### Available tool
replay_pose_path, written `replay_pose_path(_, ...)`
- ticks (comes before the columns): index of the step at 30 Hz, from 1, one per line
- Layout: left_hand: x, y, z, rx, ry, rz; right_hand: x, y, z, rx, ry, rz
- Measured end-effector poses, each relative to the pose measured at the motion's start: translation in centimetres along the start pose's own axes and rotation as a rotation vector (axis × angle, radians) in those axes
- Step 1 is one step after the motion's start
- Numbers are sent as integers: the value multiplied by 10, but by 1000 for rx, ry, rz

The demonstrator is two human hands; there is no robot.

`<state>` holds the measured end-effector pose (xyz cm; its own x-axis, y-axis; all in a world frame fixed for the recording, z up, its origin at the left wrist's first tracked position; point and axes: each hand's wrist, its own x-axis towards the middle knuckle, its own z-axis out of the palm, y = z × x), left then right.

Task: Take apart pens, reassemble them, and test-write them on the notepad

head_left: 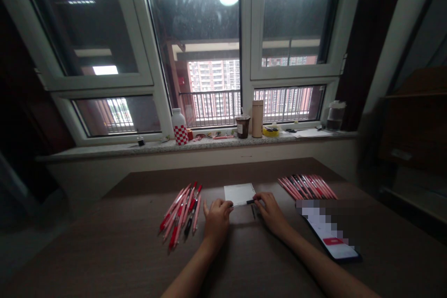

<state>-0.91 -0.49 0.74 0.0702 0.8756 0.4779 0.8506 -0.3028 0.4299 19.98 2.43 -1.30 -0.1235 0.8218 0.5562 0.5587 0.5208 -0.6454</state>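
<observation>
In the head view, I see the left hand (217,219) and right hand (269,210) meeting over the middle of the bench (129,251). Each grip is pinched nearly closed on an end of a black-tipped pen (250,202), which lies level along the near edge of a white paper sheet (240,193). To the left sits a loose pile of pens (181,214); at far right, a neat row of pens (307,187), with a smartphone (344,252) nearer.

The right hand (268,209) partly hides the pen (250,202), pixelation part of the phone (342,252).
</observation>
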Motion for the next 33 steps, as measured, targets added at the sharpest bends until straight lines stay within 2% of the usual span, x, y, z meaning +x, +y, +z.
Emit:
replay_pose_path(21, -2, 6, -5, -3, -67, 60, -2, -6, -2, 109, -110, -5)
replay_pose_path(33, 0, 1, -4, -5, -81, 84, -3, -10, -4, 100, -140, -12)
